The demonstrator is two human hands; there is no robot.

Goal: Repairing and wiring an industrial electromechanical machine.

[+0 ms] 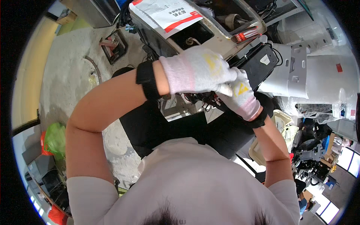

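Both my hands wear white knit gloves with pink cuffs and a black wristband. My left hand [197,71] reaches across from the left, fingers curled over my right hand [242,95], which comes up from the lower right. The two hands meet over a tangle of dark and red wires [204,99] below the edge of a beige machine housing [221,39]. The fingertips and whatever they pinch are hidden under the gloves. A black box [258,63] sits just behind my right hand.
A white paper sheet with red marks [165,15] lies on the housing. White plastic panels [296,71] stand at the right. A concrete floor [71,75] spreads at the left, with a green bag [55,138] and metal parts [112,45].
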